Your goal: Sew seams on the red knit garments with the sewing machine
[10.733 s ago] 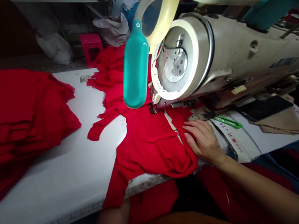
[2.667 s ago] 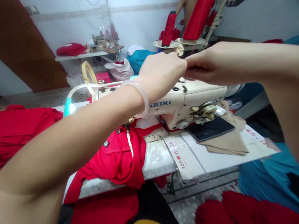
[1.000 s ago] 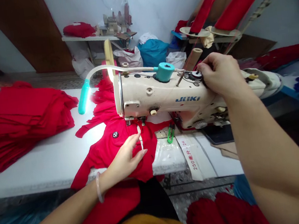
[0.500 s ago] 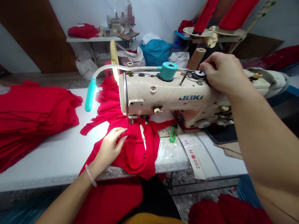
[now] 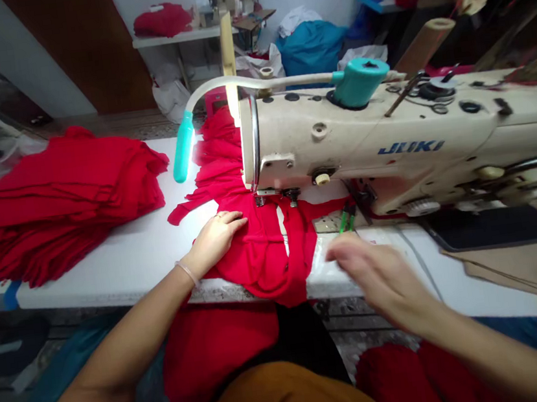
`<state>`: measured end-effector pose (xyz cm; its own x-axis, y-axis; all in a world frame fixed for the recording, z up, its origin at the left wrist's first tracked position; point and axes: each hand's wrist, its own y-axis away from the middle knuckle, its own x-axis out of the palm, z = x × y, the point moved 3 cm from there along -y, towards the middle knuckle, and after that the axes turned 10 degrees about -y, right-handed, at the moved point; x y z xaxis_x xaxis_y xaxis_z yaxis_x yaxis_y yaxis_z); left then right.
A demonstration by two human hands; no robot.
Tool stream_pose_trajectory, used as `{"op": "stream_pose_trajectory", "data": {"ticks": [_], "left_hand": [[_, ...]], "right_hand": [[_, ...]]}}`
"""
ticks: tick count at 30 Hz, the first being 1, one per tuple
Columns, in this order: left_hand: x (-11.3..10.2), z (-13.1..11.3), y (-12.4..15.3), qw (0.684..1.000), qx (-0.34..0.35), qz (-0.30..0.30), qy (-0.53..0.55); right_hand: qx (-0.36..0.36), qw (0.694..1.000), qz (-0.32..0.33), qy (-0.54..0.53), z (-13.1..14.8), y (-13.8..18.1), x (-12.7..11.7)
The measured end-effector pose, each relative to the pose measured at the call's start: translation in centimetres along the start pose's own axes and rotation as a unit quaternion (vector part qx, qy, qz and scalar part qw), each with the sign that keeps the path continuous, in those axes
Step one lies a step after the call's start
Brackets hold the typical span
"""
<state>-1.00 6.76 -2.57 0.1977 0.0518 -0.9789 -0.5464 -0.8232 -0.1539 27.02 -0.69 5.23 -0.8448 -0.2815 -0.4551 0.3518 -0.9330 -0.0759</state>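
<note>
My left hand (image 5: 217, 238) lies flat on a red knit garment (image 5: 275, 252), just in front of the presser foot (image 5: 275, 197) of a cream JUKI sewing machine (image 5: 363, 137). A white placket strip runs down the garment under the needle area. My right hand (image 5: 378, 272) is blurred with motion above the white table top (image 5: 148, 255), holding nothing I can see. Its fingers are nearest to a pair of green thread snips (image 5: 346, 217) lying beside the machine.
A tall stack of red garments (image 5: 63, 200) lies at the table's left. A teal-headed lamp (image 5: 183, 147) curves over the cloth. A dark phone (image 5: 492, 229) sits on brown paper patterns (image 5: 527, 277) at right. More red cloth lies on my lap (image 5: 219, 357).
My right hand has come down from the dials on top of the machine to above the table. The view has moved closer to the machine, and my left hand stays on the garment.
</note>
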Motion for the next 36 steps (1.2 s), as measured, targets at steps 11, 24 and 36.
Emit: {"op": "stream_pose_trajectory", "data": {"ticks": [11, 24, 36], "left_hand": [[-1.5, -1.8, 2.9, 0.861, -0.252, -0.109, 0.427], [-1.4, -6.3, 5.6, 0.836, -0.174, -0.008, 0.521], [-1.7, -6.5, 6.7, 0.815, -0.209, 0.034, 0.540]], "right_hand": [[0.228, 0.854, 0.135, -0.447, -3.2, -2.6, 8.3], [-0.161, 0.986, 0.040, 0.003, -2.2, -3.6, 9.6], [-0.170, 0.984, 0.021, -0.041, 0.2, -3.0, 8.6]]}}
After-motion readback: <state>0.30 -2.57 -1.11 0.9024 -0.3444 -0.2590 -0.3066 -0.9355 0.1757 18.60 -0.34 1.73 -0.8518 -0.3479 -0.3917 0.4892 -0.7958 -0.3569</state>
